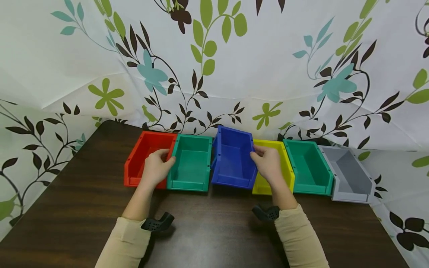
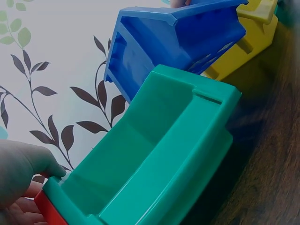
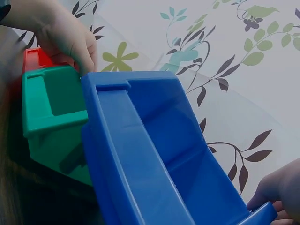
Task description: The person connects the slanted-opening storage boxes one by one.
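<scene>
With thumb and fingers, my left hand point(image 1: 155, 169) pinches the touching side walls of a red plastic bin point(image 1: 147, 145) and a green bin point(image 1: 191, 165). Its thumb is on the green rim and its fingers are on the red side. My right hand point(image 1: 269, 163) grips the right side wall of a blue bin point(image 1: 234, 160). That bin is tilted and sits higher than its neighbours, between the green bin and a yellow bin point(image 1: 284, 160). In the right wrist view the blue bin point(image 3: 154, 154) hides part of the green one.
Right of the yellow bin stand a second green bin point(image 1: 308, 165) and a grey bin point(image 1: 352, 173), completing the row on the dark wooden table point(image 1: 207, 230). A white leaf-patterned cloth point(image 1: 254, 67) hangs right behind the row. Black wrist straps point(image 1: 158, 223) sit on both forearms.
</scene>
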Available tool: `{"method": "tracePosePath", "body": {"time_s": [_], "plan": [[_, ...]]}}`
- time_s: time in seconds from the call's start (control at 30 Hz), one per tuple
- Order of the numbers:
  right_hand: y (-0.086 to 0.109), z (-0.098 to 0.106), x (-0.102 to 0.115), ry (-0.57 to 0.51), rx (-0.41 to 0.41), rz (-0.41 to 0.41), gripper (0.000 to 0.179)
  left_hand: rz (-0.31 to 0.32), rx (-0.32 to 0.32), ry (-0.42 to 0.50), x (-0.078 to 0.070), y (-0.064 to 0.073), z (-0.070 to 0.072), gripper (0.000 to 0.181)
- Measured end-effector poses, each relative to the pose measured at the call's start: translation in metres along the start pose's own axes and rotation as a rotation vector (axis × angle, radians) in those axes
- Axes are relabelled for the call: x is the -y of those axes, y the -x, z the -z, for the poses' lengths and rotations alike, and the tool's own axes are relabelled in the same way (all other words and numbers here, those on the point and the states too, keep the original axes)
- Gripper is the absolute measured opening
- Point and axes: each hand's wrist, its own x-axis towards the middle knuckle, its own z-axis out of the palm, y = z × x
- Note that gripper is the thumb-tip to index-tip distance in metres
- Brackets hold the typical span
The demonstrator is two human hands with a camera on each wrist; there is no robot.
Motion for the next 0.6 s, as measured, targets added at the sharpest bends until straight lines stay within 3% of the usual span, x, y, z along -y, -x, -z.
{"method": "tracePosePath", "body": {"time_s": [0.6], "plan": [[0.0032,0.0025,0.0042,0.037,-0.012,0.01,0.039,-0.002,0.01,0.02,-0.0003,0.0005,-0.0017,0.046]]}}
